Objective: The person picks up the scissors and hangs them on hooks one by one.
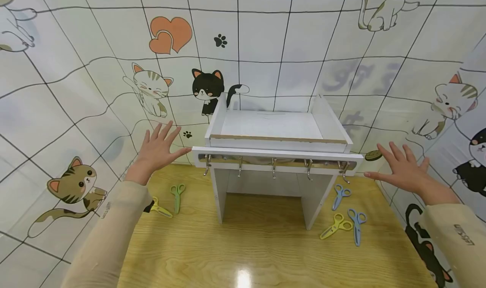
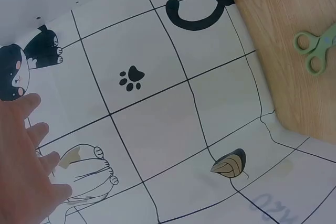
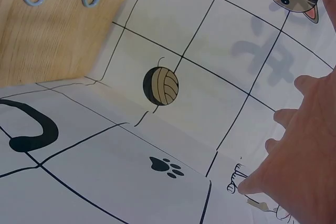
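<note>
The white shelf [image 1: 273, 145] stands between the left hand [image 1: 157, 149] and right hand [image 1: 408, 170] — near both. Their fingers spread wide.

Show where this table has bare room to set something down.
Widest: the table, on the near side, in front of the white shelf. Another: between the shelf's side panels. Crowded: right of them, two blue scissors and a yellow pair; left, green scissors and another yellow pair.

From my end I'm seeing white grid-lined walls [image 1: 262, 35] left, back and right, covered in cartoon cats [image 1: 206, 85] and paw prints [image 1: 220, 40]. Wood-grain table [image 1: 182, 250] below, with a bright glare spot [image 1: 243, 278] on it.
</note>
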